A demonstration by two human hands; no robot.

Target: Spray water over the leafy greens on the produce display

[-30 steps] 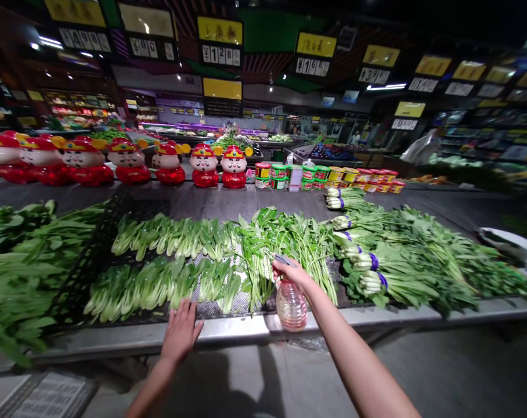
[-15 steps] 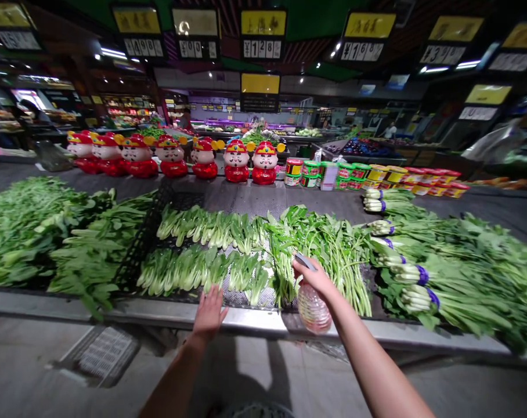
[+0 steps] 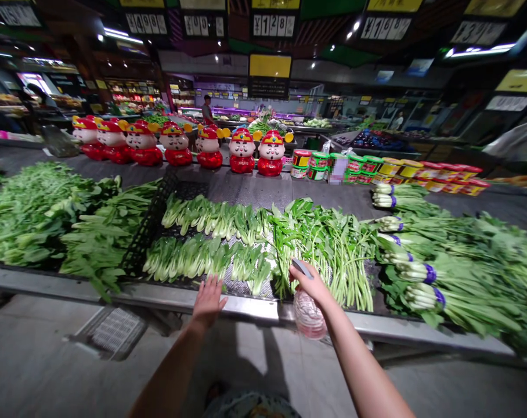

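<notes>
My right hand (image 3: 312, 284) is wrapped round the neck of a clear spray bottle (image 3: 309, 316) with a grey trigger head, held over the front rim of the display. Just behind the bottle lie long-stemmed leafy greens (image 3: 350, 273). My left hand (image 3: 209, 299) lies flat with its fingers stretched out on the metal edge (image 3: 250, 307), and nothing is in it. Its fingertips reach to the near row of small bok choy (image 3: 185, 258). A second row of bok choy (image 3: 220, 217) lies farther back on the perforated tray.
Bundles of greens with purple bands (image 3: 420, 290) lie to the right, loose leafy greens (image 3: 102, 244) to the left. Red figurine jars (image 3: 241, 152) and stacked tubs (image 3: 359, 165) line the back. A grey crate (image 3: 111, 331) sits on the floor below. A person (image 3: 207, 110) stands far off.
The spray bottle and right hand have shifted slightly left and down. My left hand stays at the metal edge. The view has tilted a little, and a distant person now shows.
</notes>
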